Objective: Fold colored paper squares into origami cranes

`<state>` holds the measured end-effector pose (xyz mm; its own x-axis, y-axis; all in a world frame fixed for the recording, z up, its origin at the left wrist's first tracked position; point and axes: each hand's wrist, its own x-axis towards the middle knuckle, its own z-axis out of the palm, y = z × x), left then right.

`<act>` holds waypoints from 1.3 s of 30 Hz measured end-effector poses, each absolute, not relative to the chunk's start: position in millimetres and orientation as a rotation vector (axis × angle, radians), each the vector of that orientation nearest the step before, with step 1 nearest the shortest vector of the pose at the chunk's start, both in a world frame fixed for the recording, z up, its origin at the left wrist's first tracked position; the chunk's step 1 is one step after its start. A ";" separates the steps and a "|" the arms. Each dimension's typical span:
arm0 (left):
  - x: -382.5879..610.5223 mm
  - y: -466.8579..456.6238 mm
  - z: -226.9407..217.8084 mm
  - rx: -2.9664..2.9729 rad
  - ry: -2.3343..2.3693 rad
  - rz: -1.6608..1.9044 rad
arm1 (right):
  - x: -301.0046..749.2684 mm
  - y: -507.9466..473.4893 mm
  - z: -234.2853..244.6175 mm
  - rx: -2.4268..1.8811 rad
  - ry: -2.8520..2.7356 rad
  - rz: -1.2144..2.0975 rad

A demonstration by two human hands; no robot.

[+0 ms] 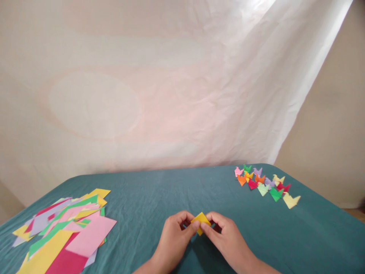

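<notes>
Both my hands meet over the near middle of the teal tablecloth (182, 190). Between them is a small folded yellow paper piece (200, 220). My left hand (173, 238) pinches its left side with thumb and fingers curled closed. From the right, my right hand (228, 239) grips the other side in a similar pinch. The paper is held just above the cloth.
A loose pile of coloured paper sheets (65, 232), pink, yellow, green, red and lilac, lies at the near left. Several small folded paper figures (265, 184) in mixed colours sit at the far right. A creased white sheet (171, 83) hangs behind the table.
</notes>
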<state>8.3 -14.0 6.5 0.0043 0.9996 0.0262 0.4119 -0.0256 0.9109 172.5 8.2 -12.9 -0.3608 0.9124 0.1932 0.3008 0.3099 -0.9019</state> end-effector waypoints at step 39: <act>-14.0 -0.7 3.4 1.186 1.309 1.144 | 188.8 25.9 -6.8 -1.118 -1.692 1.187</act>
